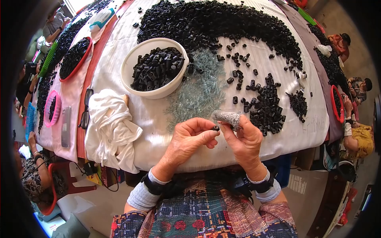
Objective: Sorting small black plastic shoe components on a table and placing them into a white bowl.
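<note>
My left hand (184,141) pinches a small black plastic piece (215,128) between thumb and forefinger, near the table's front edge. Close beside it is my right hand (247,144), its fingers curled and its forefinger wrapped in grey knit cloth (229,117); whether something sits in those fingers is hidden. Just beyond my hands spreads a pile of small clear, spring-like coils (198,89). To its left stands a white bowl (129,84) full of black plastic pieces (156,71). Short black cylinders (266,105) lie heaped to the right of my hands.
A large heap of black pieces (214,20) covers the table's far side. At left lie a crumpled white cloth (111,125), dark-framed glasses (85,109) and a phone (66,127). A smaller black pile (297,104) is at right. Other people work at tables on both sides.
</note>
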Tool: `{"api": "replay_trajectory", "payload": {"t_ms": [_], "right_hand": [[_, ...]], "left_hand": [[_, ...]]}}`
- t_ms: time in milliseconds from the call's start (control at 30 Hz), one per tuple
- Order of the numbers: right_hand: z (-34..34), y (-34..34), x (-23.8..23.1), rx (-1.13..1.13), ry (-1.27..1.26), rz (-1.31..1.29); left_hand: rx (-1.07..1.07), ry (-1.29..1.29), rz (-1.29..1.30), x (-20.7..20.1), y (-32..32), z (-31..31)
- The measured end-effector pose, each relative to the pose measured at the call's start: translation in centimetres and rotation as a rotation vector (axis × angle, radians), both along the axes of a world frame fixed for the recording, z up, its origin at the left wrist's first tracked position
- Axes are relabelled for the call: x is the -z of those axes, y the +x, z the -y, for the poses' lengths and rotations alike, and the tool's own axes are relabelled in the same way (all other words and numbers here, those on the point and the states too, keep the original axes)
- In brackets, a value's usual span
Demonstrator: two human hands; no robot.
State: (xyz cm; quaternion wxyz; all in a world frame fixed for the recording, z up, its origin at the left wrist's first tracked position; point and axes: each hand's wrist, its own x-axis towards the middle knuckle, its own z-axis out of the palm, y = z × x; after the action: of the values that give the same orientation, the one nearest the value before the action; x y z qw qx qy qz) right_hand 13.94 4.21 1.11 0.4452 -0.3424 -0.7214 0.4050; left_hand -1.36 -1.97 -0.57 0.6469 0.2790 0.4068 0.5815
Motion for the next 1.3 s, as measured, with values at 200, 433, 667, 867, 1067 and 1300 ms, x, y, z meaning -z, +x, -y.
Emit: {"api": "replay_trajectory", "payload": {"t_ms": [200,433,667,867,1067,1300], "right_hand": [[0.4,-0.3,-0.1,0.013,0.115,0.039],[0.2,0.4,0.1,-0.037,0.39,0.139],[0.4,0.4,-0.2,-0.054,0.386,0.118],[-0.2,1.2,-0.1,-0.126,0.426,0.132],[-4.9,3.1,-1.3,0.176,0.291,0.35],[-10.8,3.8,0.2,0.208,0.604,0.599]], "left_hand": [[-0.004,0.026,0.036,0.4,-0.1,0.1],[-0.023,0.057,0.011,0.4,0.1,0.1],[-0.005,0.043,-0.004,0.6,0.0,0.1],[-0.006,0.022,-0.018,0.0,0.1,0.1],[0.013,-0.011,0.059,-0.2,-0.4,-0.1],[0.042,-0.008,0.105,0.0,-0.7,0.0]]}}
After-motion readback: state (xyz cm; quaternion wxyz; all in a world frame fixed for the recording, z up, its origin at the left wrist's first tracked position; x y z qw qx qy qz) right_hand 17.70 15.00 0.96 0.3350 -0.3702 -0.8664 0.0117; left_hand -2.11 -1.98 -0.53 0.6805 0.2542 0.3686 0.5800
